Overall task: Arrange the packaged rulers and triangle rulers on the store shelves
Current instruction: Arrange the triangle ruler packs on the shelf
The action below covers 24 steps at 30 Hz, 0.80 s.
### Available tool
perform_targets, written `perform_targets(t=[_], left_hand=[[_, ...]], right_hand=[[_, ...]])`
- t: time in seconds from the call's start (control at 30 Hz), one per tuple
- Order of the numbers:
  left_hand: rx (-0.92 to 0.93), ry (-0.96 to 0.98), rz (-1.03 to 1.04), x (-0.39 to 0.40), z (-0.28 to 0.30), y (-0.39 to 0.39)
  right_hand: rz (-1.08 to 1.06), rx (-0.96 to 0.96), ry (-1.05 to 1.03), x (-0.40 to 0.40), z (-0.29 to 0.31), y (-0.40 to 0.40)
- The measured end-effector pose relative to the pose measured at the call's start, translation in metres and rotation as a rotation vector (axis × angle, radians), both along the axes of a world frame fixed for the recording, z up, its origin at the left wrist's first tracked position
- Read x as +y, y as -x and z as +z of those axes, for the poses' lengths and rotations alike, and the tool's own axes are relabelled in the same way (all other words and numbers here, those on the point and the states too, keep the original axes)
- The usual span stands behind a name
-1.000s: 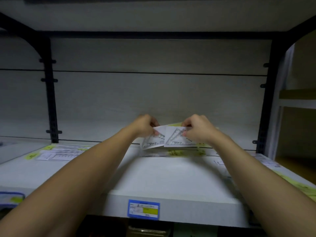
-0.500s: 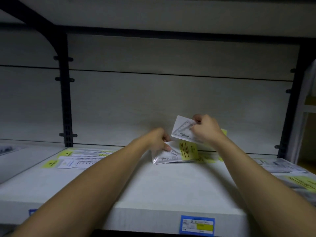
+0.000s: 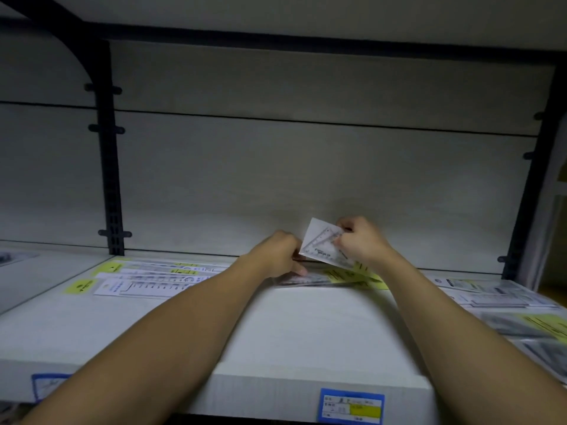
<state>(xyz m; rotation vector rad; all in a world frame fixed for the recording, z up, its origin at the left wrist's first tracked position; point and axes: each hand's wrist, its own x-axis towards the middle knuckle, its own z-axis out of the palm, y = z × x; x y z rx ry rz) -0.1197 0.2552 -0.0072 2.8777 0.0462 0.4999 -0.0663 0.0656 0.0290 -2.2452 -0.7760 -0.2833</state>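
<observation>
Right hand: the right hand [image 3: 360, 242] was seen at the back of the shelf, fingers curled and pinching the upper right edge of 1 packaged triangle ruler [image 3: 320, 243].
Triangle ruler: the pack was held lifted and tilted, its lower edge just above the flat packs; the clear triangle was visible through the wrapper.
Left hand: the left hand [image 3: 277, 256] was placed just left of the lifted pack, fingers bent downward with the fingertips [image 3: 302, 272] pressed on the flat pile of triangle ruler packs [image 3: 325, 279]; whether anything was pinched could not be told.
Flat pile: it was laid on the white shelf [image 3: 306, 326] close to the back panel [image 3: 306, 179], with yellow label cards showing at its right end.
Straight rulers: several packaged straight rulers [image 3: 147, 279] with yellow header tags were laid side by side at the left rear of the shelf, well apart from the hands.
Right-side stock: more wrapped packs [image 3: 503, 297] were laid on the adjoining board to the right; their contents were blurred.
Shelf front: 1 blue and yellow price tag [image 3: 351, 406] was fixed to the front edge.
</observation>
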Motion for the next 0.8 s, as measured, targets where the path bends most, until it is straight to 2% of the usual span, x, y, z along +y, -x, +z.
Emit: perform_targets(t=[0.13,0.23,0.4,0.5,0.8], left_hand=[[-0.06,-0.036,-0.001,0.007,0.001,0.003],[-0.097,-0.052,0.032,0.01,0.003,0.008],[-0.142,0.008,0.077,0.011,0.005,0.012],[-0.128,0.03,0.085,0.012,0.004,0.014],[-0.123,0.028,0.014,0.008,0.01,0.012]], right_hand=[[0.031,-0.004,0.095,0.006,-0.005,-0.004],[0.089,-0.007,0.248,0.015,-0.014,-0.004],[0.11,-0.233,0.579,0.026,-0.027,-0.001],[0.079,-0.311,0.693,0.026,-0.031,0.001],[0.096,-0.285,0.656,0.009,-0.019,0.01]])
